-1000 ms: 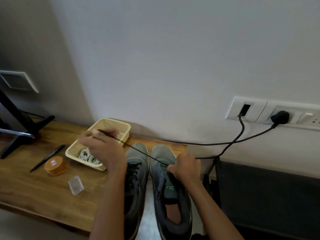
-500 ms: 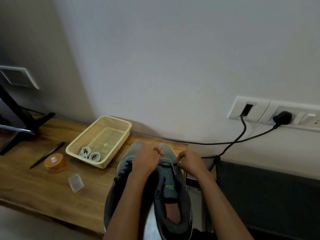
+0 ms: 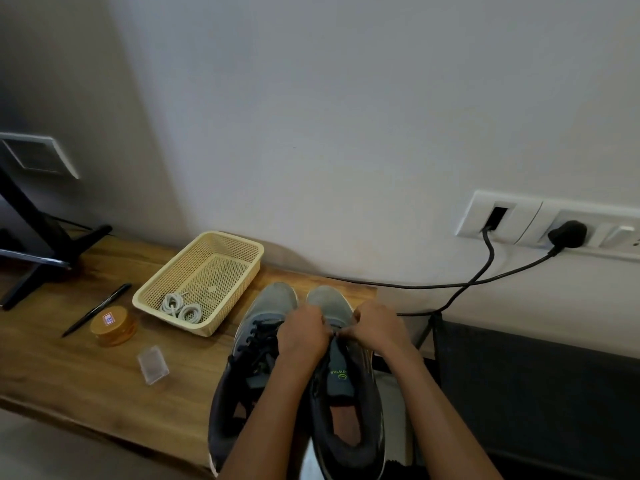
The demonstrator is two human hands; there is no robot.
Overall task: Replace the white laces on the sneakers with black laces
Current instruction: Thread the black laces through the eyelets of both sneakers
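Two grey sneakers stand side by side at the wooden table's right end, toes toward the wall. The left sneaker [image 3: 256, 344] carries black laces up its front. Over the front eyelets of the right sneaker [image 3: 346, 382] both hands sit close together. My left hand [image 3: 302, 332] has its fingers curled at the lace area, and my right hand [image 3: 374, 325] pinches there too. The black lace itself is hidden under the fingers. Coiled white laces [image 3: 181, 308] lie in the yellow basket [image 3: 239, 271].
On the table [image 3: 69, 375] left of the shoes lie a small clear plastic case [image 3: 153, 365], an orange round tin [image 3: 112, 325] and a black pen [image 3: 97, 309]. A black stand [image 3: 38, 251] sits far left. Black cables [image 3: 450, 284] run from wall sockets. A dark surface [image 3: 540, 393] fills the right.
My left hand, which had pulled the black lace out toward the basket, came back to the right sneaker. Both hands now meet over its front eyelets.
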